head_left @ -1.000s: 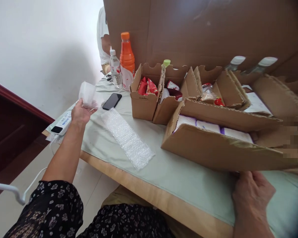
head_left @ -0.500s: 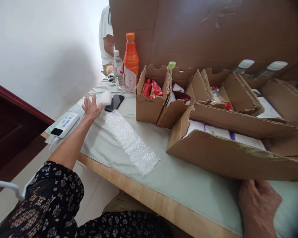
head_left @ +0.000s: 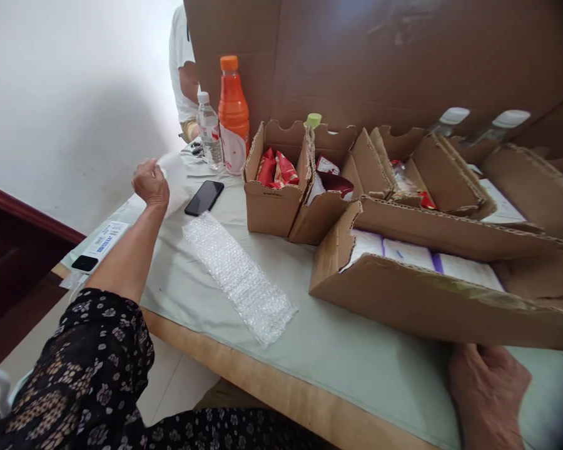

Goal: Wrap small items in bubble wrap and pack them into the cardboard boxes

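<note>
Nearest us, right of the bubble wrap strip [head_left: 239,278], our right hand [head_left: 488,387] rests against one long cardboard box [head_left: 417,300]; whether its fingers grip, we cannot tell. One strip only, flat on the green cloth [head_left: 338,350]. Just past its far end, one black phone [head_left: 204,197]. Left of that, our left hand [head_left: 150,182] is fisted round one white foam wad [head_left: 176,180]. Farthest beyond the strip, two bottles: one clear bottle [head_left: 209,132], one orange bottle [head_left: 233,115]
</note>
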Demonstrator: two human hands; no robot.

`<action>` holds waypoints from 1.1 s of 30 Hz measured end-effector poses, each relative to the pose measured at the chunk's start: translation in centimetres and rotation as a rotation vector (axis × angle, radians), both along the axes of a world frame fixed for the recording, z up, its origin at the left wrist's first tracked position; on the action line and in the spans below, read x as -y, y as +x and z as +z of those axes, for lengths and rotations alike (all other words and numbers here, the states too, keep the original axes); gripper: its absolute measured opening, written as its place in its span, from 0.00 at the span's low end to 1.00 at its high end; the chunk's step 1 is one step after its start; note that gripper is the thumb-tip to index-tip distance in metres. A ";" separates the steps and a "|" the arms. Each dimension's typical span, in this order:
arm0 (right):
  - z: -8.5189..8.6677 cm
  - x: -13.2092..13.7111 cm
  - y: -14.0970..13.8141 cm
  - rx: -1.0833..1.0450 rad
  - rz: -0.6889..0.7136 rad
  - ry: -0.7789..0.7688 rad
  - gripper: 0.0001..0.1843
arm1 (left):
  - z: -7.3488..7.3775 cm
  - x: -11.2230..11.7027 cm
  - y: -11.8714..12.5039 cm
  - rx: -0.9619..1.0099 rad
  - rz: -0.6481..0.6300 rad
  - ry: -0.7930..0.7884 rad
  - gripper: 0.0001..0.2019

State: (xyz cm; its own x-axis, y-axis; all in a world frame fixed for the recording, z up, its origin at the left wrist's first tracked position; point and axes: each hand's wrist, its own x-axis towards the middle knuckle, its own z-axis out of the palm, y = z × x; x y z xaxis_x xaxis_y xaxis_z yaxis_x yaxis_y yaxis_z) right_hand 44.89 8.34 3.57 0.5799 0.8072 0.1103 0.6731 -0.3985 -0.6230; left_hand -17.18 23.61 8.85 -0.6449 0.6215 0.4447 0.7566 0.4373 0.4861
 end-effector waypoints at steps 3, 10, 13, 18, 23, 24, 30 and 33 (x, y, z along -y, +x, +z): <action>0.3 0.0 -0.3 -0.034 -0.046 -0.030 0.15 | -1.8 -0.9 1.9 0.054 -0.100 -0.122 0.24; 0.6 0.3 -0.2 -0.092 -0.022 -0.035 0.18 | -4.5 -1.8 4.1 0.113 -0.266 -0.403 0.27; 0.2 0.2 0.3 -0.098 0.012 -0.024 0.20 | -2.9 -1.1 4.4 0.089 -0.254 -0.408 0.32; -1.3 -0.1 1.2 -0.155 -0.004 0.054 0.13 | -1.8 5.3 7.9 -0.012 -0.451 -0.322 0.31; -1.6 1.2 0.3 -0.505 -0.032 0.362 0.20 | -3.3 16.1 12.8 -0.092 -0.796 -0.507 0.33; -1.6 1.6 -0.1 -0.560 -0.037 0.395 0.22 | -3.9 17.8 13.9 -0.114 -0.844 -0.529 0.32; -1.3 2.0 -1.7 -0.597 0.131 0.410 0.31 | -6.5 23.6 21.1 -0.310 -0.783 -0.567 0.29; -0.4 1.1 -0.9 -0.537 0.234 0.349 0.32 | -5.8 25.1 23.9 -0.396 -0.789 -0.541 0.27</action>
